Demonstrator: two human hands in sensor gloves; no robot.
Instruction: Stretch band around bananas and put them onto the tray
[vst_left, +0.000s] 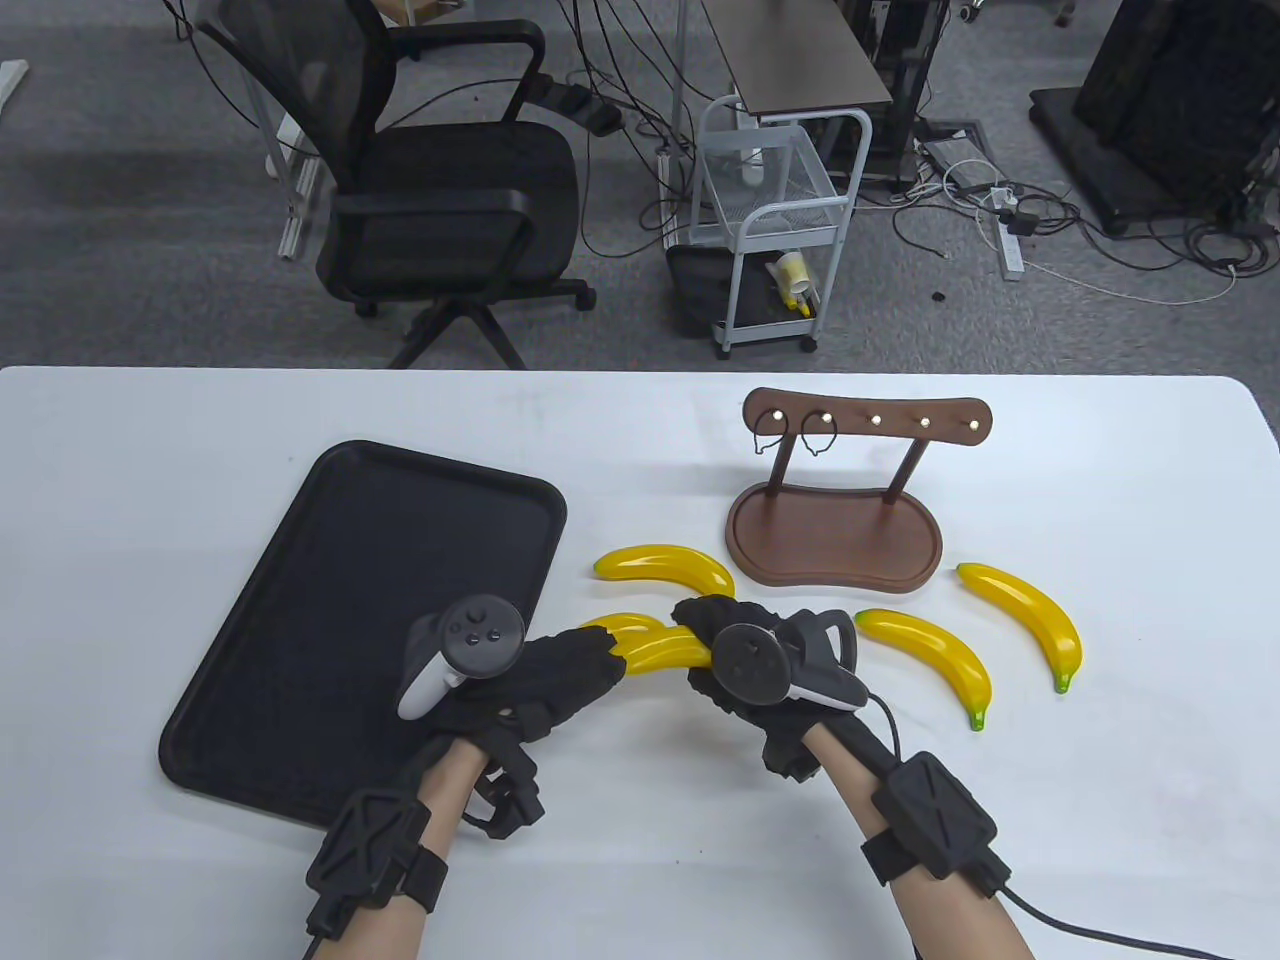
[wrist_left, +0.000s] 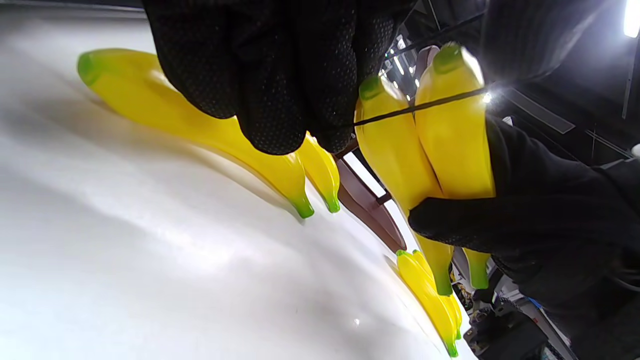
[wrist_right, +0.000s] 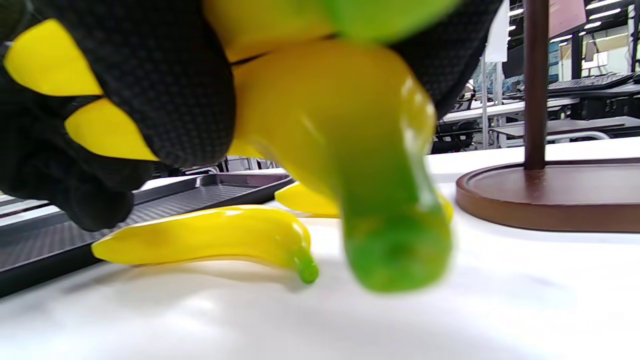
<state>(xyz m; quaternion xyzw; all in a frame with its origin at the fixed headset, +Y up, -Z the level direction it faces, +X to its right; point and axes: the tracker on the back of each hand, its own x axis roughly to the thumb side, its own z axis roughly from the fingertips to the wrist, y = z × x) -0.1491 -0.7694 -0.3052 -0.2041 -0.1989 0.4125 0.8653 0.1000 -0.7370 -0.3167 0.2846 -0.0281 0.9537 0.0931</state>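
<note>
My right hand (vst_left: 745, 665) grips two bananas (wrist_left: 425, 145) side by side just right of the tray (vst_left: 300, 560), my left hand (vst_left: 545, 680) pinches the black band (wrist_left: 425, 106) stretched across their tips, three more bananas (vst_left: 930, 655) lying loose further right.

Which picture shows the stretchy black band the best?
The left wrist view: the thin black elastic band stretches across two held yellow plastic bananas. The right wrist view shows only a short dark sliver; the table view hides it behind gloves.

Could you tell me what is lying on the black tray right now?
The tray holds no bananas or bands where it shows. The left hand and its tracker cover its near right part, so that patch is hidden.
</note>
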